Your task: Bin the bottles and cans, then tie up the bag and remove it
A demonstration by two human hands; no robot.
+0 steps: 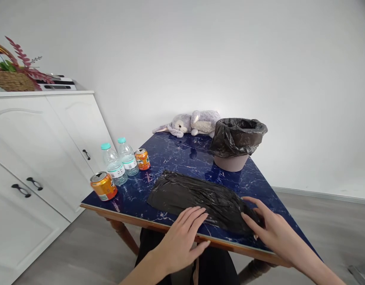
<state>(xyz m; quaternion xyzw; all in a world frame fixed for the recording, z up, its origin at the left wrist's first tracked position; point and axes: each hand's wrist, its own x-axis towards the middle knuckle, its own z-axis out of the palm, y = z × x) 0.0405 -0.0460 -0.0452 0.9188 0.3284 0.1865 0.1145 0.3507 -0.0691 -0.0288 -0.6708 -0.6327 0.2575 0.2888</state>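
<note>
A black plastic bag, wrinkled and laid out flat and long, is on the blue marble-patterned table near its front edge. My left hand rests its outstretched fingertips on the bag's near side, thumb apart, holding nothing. At the bag's right end, my right hand has black film between its thumb and index finger; its other fingers are partly hidden. Behind the bag to the right stands a bin lined with a dark bag folded over its rim.
On the left stand two clear bottles with teal caps, a nearer bottle and a farther bottle, plus two orange cans, a front can and a back can. A plush rabbit lies by the wall. White cabinets adjoin the left.
</note>
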